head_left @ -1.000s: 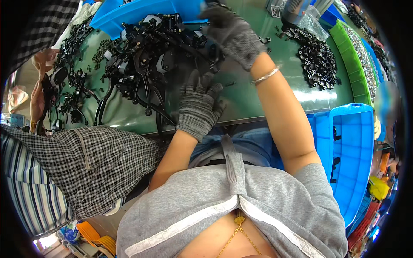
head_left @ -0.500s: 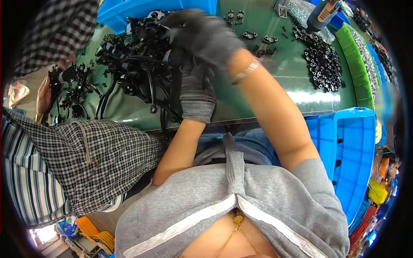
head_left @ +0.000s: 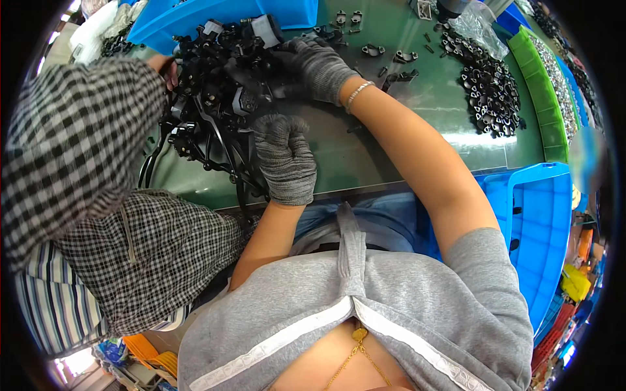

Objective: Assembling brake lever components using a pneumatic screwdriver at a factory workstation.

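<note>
Both my hands wear grey knit gloves. My left hand (head_left: pixel 284 156) is curled at the near edge of a pile of black plastic parts with cables (head_left: pixel 215 98) on the green table (head_left: pixel 365 156), fingers closed on a black piece of it. My right hand (head_left: pixel 318 64) reaches across and rests on the pile's right side, gripping a black part near a white-capped piece (head_left: pixel 264 29). A metal bracelet (head_left: pixel 357 95) sits on my right wrist.
A person in a checked shirt (head_left: pixel 78 150) leans in close on my left. A heap of small black brackets (head_left: pixel 492 91) lies at the right, with loose ones (head_left: pixel 385 55) nearby. Blue bins stand at the back (head_left: pixel 195 16) and at my right (head_left: pixel 541 228); a green tray (head_left: pixel 541 85) borders the table.
The view has tilted down and left. My right hand has come down from above onto the pile's right side; the person in the checked shirt now fills more of the left.
</note>
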